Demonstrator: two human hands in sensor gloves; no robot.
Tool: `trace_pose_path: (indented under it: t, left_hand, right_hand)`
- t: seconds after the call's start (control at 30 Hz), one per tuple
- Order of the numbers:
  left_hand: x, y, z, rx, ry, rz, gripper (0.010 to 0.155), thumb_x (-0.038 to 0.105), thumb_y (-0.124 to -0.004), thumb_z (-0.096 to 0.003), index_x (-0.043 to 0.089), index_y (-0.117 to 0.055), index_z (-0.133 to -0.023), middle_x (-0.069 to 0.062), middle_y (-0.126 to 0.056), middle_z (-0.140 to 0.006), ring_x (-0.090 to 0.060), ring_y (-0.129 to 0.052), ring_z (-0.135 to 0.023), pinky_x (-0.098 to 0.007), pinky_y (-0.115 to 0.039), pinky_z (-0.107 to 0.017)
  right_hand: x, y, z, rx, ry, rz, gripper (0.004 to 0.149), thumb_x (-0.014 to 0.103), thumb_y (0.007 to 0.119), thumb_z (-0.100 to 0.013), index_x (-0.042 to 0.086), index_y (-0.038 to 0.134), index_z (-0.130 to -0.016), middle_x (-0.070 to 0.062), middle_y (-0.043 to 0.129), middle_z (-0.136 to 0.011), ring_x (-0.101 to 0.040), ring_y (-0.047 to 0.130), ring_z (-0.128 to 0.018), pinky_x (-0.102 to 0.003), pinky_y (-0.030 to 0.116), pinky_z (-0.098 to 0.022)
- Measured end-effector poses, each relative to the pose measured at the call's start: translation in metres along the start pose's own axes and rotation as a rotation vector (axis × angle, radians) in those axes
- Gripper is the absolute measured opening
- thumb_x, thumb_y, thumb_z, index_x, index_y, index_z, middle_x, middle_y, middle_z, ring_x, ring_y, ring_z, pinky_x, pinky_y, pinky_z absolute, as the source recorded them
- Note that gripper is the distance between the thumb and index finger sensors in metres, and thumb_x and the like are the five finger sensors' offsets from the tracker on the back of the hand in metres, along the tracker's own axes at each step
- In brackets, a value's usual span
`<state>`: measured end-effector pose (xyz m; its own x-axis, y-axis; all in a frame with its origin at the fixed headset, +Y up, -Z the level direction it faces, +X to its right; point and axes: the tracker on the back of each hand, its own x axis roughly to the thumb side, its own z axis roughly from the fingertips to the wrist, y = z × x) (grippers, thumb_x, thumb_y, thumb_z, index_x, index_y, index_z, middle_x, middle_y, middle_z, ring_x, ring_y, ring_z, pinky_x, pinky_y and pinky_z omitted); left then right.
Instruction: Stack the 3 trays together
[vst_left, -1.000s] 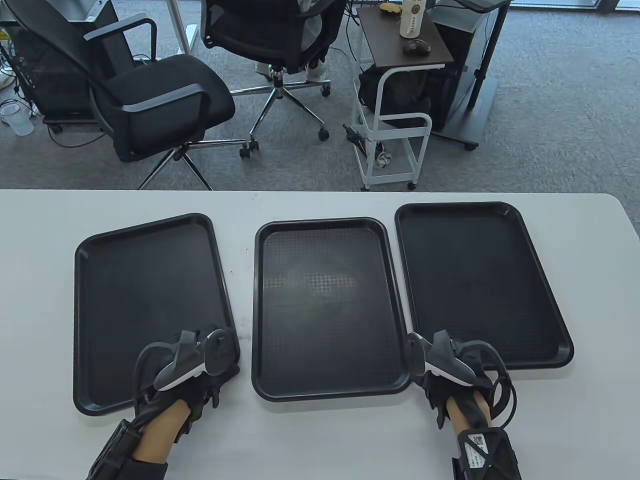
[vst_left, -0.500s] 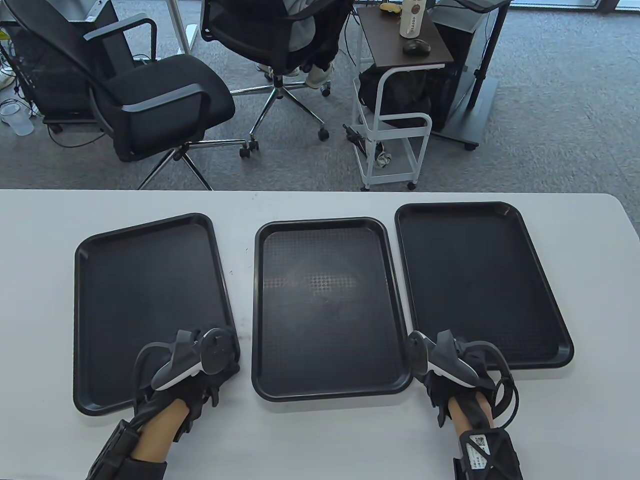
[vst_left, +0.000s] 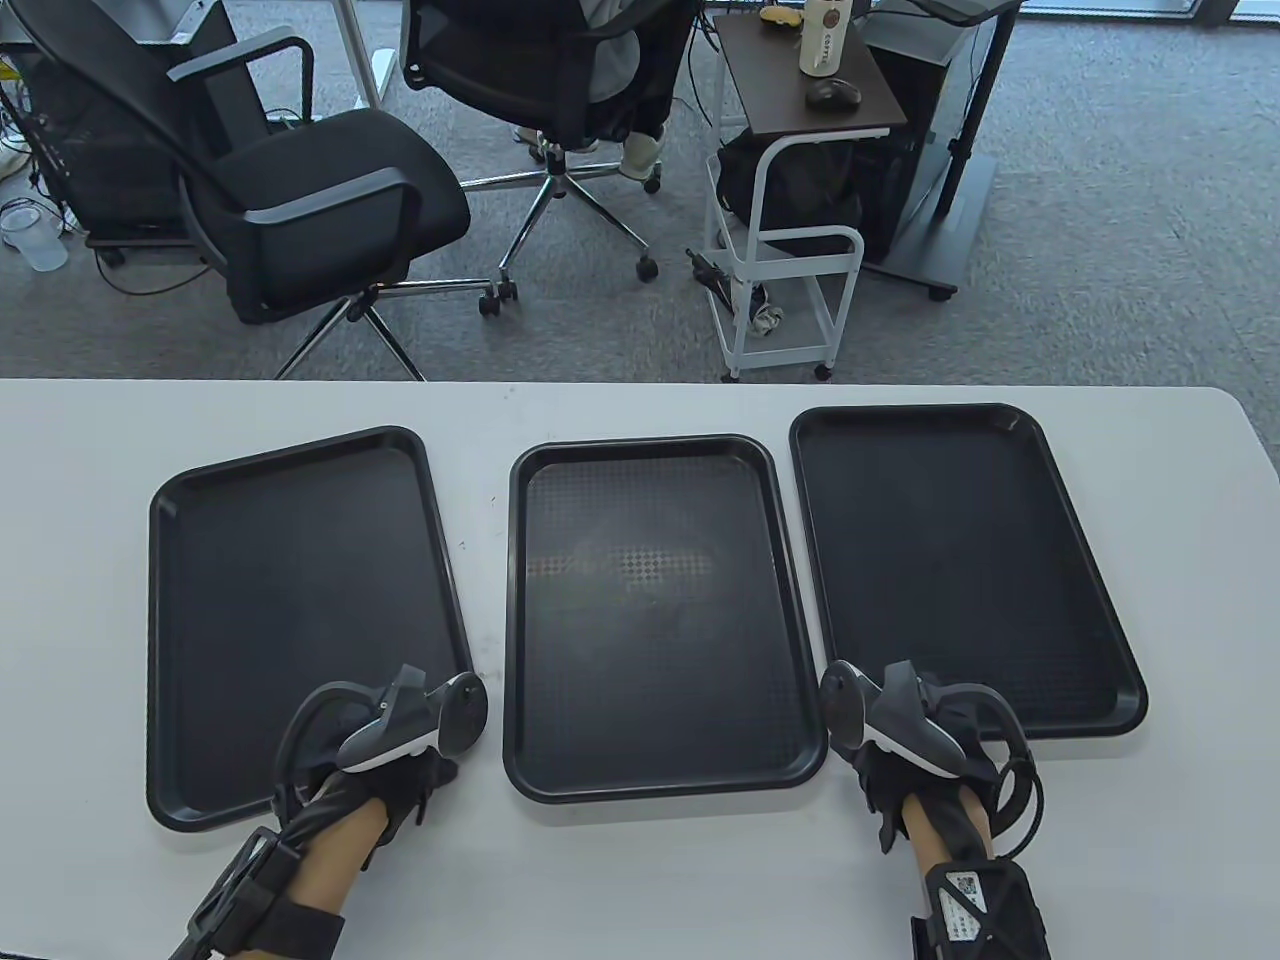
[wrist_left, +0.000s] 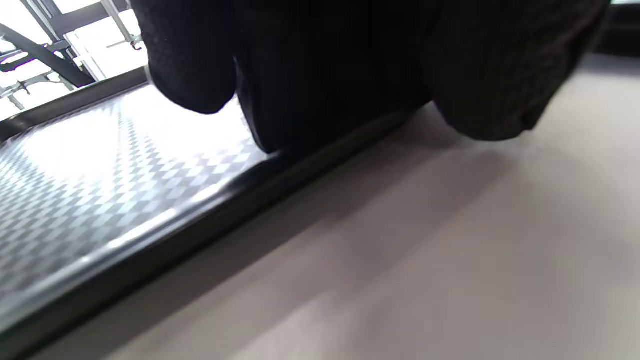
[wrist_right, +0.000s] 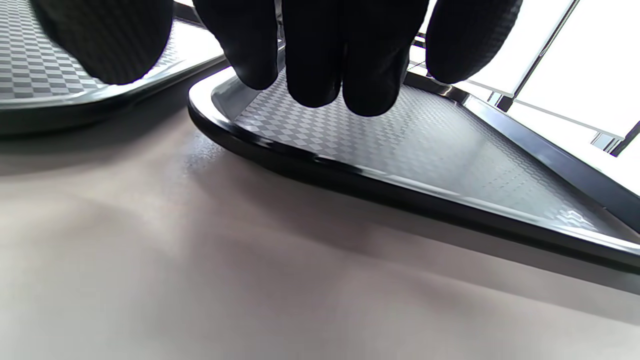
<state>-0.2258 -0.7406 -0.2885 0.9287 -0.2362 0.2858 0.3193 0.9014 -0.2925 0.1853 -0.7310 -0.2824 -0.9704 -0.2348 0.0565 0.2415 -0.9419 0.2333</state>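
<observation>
1. Left hand (vst_left: 395, 775): in the left wrist view its gloved fingers (wrist_left: 325, 75) come down onto the near rim of the left tray (vst_left: 290, 620), at its near right corner. Whether they clasp the rim or only rest on it I cannot tell; the contact is dark and blurred.
2. Right hand (vst_left: 920, 765): in the right wrist view its fingers (wrist_right: 325, 55) hang spread and loose above the near left corner of the right tray (vst_left: 960, 570), apart from the rim and grasping nothing.
3. The left tray lies flat on the white tabletop (vst_left: 640, 880), turned slightly so its far edge slopes up to the right. Its textured floor shows bright in the left wrist view.
4. The middle tray (vst_left: 655, 615) lies flat between the two hands, squared to the tabletop's edge, with a worn, lighter patch at its centre. Neither hand touches it. Its near right corner sits close beside the right tray's near left corner; a narrow strip of tabletop shows between them in the right wrist view.
5. The right tray lies flat, angled so its near end swings to the right. All three trays sit side by side in a row, none on another.
6. Beyond the tabletop, on grey carpet, stand a black office chair (vst_left: 310, 190) and a small white cart (vst_left: 790, 270) with a brown top.
</observation>
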Motion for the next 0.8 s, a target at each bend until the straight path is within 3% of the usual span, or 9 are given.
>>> trace_pose_path:
  t: [0.13,0.2,0.33,0.5,0.63,0.8]
  left_hand:
    - [0.004,0.008,0.005,0.091,-0.027,-0.029,0.057,0.042,-0.098,-0.0349,0.026,-0.089,-0.088,-0.001,-0.101,-0.084,-0.024,-0.113,-0.063,-0.047,-0.091,-0.055]
    - [0.009,0.016,0.010,0.184,-0.025,-0.113,0.056,0.042,-0.099,-0.0344,0.024,-0.091,-0.087,-0.002,-0.104,-0.082,-0.023,-0.116,-0.059,-0.046,-0.094,-0.052]
    - [0.016,0.023,0.014,0.322,0.042,-0.247,0.058,0.040,-0.100,-0.0336,0.025,-0.084,-0.088,0.001,-0.100,-0.080,-0.019,-0.112,-0.055,-0.047,-0.093,-0.052]
    - [0.008,0.025,0.018,0.362,0.115,-0.175,0.058,0.033,-0.101,-0.0342,0.029,-0.077,-0.087,0.003,-0.094,-0.079,-0.018,-0.104,-0.055,-0.048,-0.091,-0.054]
    - [0.002,0.027,0.022,0.413,0.141,-0.169,0.057,0.032,-0.099,-0.0349,0.030,-0.075,-0.086,0.004,-0.092,-0.079,-0.018,-0.102,-0.054,-0.043,-0.095,-0.045]
    - [0.003,0.031,0.027,0.501,0.157,-0.247,0.057,0.032,-0.096,-0.0348,0.034,-0.073,-0.087,0.007,-0.089,-0.078,-0.015,-0.098,-0.054,-0.039,-0.094,-0.043]
  right_hand:
    - [-0.001,0.000,0.000,-0.007,0.002,-0.006,0.068,0.060,0.073,-0.040,0.031,0.062,-0.100,-0.008,0.073,-0.110,-0.036,0.079,-0.096,-0.060,0.066,-0.065]
    - [-0.001,0.000,0.000,-0.010,0.002,-0.006,0.068,0.060,0.073,-0.040,0.031,0.062,-0.100,-0.008,0.073,-0.110,-0.036,0.079,-0.096,-0.060,0.066,-0.065]
    - [-0.002,0.000,0.000,-0.016,0.003,-0.009,0.068,0.060,0.073,-0.040,0.031,0.062,-0.100,-0.008,0.073,-0.110,-0.036,0.079,-0.096,-0.060,0.066,-0.065]
    - [-0.003,-0.001,0.000,-0.021,0.006,-0.015,0.068,0.060,0.073,-0.040,0.031,0.062,-0.100,-0.008,0.073,-0.110,-0.036,0.079,-0.096,-0.060,0.066,-0.065]
    - [-0.003,-0.001,0.000,-0.020,0.007,-0.016,0.068,0.060,0.073,-0.040,0.031,0.062,-0.100,-0.008,0.073,-0.110,-0.036,0.079,-0.096,-0.060,0.066,-0.065]
    - [-0.004,0.000,0.000,-0.020,0.009,-0.019,0.068,0.060,0.073,-0.040,0.031,0.062,-0.100,-0.008,0.073,-0.110,-0.036,0.079,-0.096,-0.060,0.066,-0.065]
